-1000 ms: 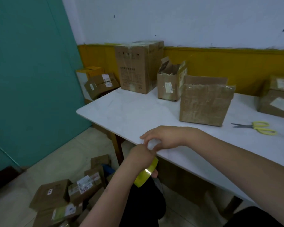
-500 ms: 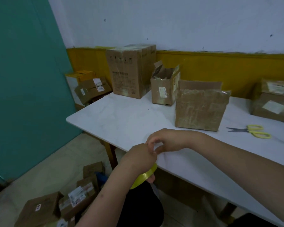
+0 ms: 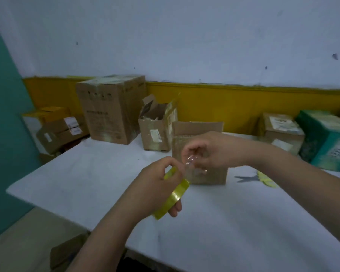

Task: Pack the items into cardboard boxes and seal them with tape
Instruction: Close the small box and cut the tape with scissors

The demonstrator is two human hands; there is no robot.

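1. Leftmost, a tall sealed carton [image 3: 110, 108] is standing at the back of the white table [image 3: 82, 183], with a small open-flapped box [image 3: 157, 130] just beside it.
2. The left hand [image 3: 155, 185] is gripping a yellowish tape roll [image 3: 175, 193] above the table.
3. The right hand [image 3: 210, 150] is pinching the clear tape end [image 3: 192, 163] pulled from the roll, in front of the tape-wrapped cardboard box [image 3: 204, 173].
4. Yellow-handled scissors [image 3: 251, 178] are lying near that box, partly hidden by the right forearm.
5. A labelled box [image 3: 283, 132] and a green carton [image 3: 328, 138] are sitting farthest right.
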